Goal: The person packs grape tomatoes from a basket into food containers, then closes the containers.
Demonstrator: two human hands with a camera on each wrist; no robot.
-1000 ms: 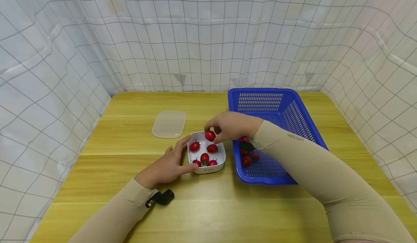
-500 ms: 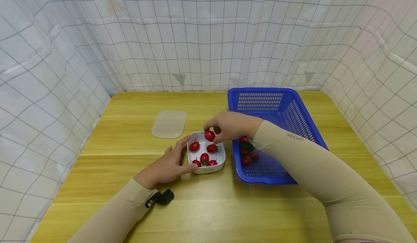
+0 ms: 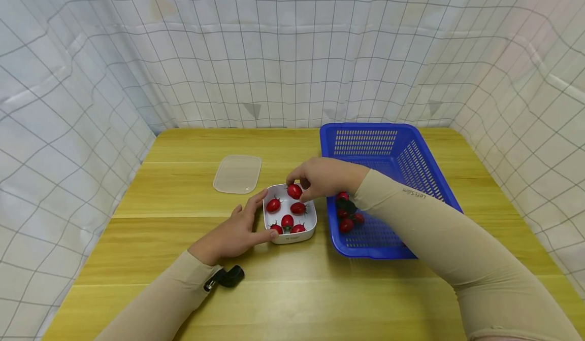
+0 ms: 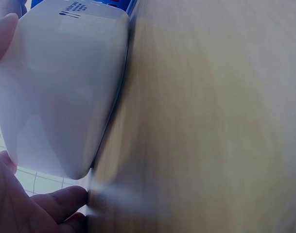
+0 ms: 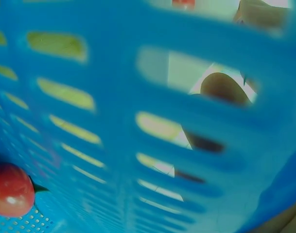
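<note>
My right hand pinches a red cherry tomato between thumb and fingers, over the far right part of a small white food box. Several more cherry tomatoes, some with green stems, lie in that box. Around the box's left side my left hand holds it, with the thumb at the near wall and the index finger by the far left corner. The left wrist view shows the white wall close up, with fingers beside it. In the right wrist view, slotted blue basket wall mostly hides the right hand.
A blue basket stands right of the box, under my right forearm. Cherry tomatoes lie in its near left part. A translucent lid lies flat behind my left hand. A gridded white curtain encloses the wooden table.
</note>
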